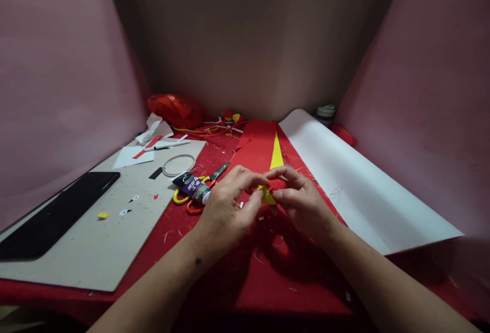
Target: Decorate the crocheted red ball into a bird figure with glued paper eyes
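Both hands meet in front of me above the red cloth. Between the thumb and fingers of my left hand is a small yellow piece with a pointed lower corner. My right hand pinches a small red piece with a corded, ridged surface. The yellow piece lies against the red one, partly hidden by my fingers. Just left of my left hand, a purple and black glue tube rests over scissors with yellow and red handles.
At left, a grey board carries a black phone-like slab, small paper bits, a ring and a white pen. A white sheet curls at right. Red sheet, yellow strip and red bag are farther back.
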{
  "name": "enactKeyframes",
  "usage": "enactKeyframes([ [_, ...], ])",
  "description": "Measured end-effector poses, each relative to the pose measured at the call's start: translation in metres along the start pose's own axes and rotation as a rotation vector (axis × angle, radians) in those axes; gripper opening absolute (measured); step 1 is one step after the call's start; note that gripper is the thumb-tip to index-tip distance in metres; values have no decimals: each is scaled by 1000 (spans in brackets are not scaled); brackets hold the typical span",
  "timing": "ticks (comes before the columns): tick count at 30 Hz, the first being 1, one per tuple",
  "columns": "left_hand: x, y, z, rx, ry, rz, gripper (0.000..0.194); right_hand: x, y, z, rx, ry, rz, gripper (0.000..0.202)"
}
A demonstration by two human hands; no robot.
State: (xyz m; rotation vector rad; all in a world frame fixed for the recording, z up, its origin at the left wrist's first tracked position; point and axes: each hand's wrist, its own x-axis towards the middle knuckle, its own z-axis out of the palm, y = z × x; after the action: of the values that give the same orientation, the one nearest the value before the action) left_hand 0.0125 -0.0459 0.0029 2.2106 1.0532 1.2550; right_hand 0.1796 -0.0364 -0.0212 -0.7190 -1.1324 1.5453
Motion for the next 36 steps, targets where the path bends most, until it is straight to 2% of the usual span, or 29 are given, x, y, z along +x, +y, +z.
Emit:
enactKeyframes([
  [4,4,2,-6,12,-56,-76,14,0,0,1,-9,-35,60,26],
  [12,17,8,-22,129,-243,-122,10,-2,4,-1,-89,-79,71,27],
  [22,25,5,-24,164,-370,-184,13,-3,3,-3,-222,-105,82,27],
  [30,29,5,-23,122,-414,-215,12,-2,3,-2,-289,-91,66,29],
  [36,28,3,-22,171,-391,-286,9,-2,3,-3,-276,-94,84,29],
])
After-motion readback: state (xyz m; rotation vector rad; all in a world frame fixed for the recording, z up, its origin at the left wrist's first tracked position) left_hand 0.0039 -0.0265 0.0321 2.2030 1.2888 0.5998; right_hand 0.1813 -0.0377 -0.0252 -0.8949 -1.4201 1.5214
